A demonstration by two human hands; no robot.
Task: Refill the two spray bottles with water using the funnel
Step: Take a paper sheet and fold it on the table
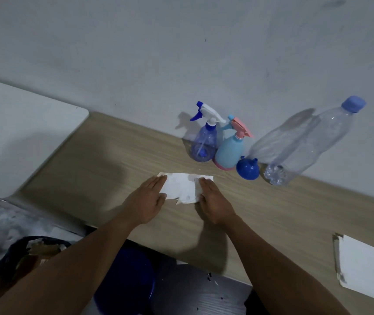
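The left hand [149, 198] and right hand [213, 201] are bare, with forearms [79, 258] apparently unsleeved.

1. Wood-grain table [104, 160] carried all items.
2. Along its back edge, close together: clear blue spray bottle [204, 144], light blue spray bottle [230, 151], blue funnel [247, 170], clear water bottle [306, 142].
3. Torn paper towel [182, 187] lay flat mid-table.
4. White sheet [367, 267] lay at the right edge.

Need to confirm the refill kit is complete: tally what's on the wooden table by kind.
Spray bottles: 2, the clear blue spray bottle and the light blue spray bottle
Blue funnel: 1
Clear water bottle: 1
White paper: 2, the torn paper piece and the white sheet at the right edge
Total: 6
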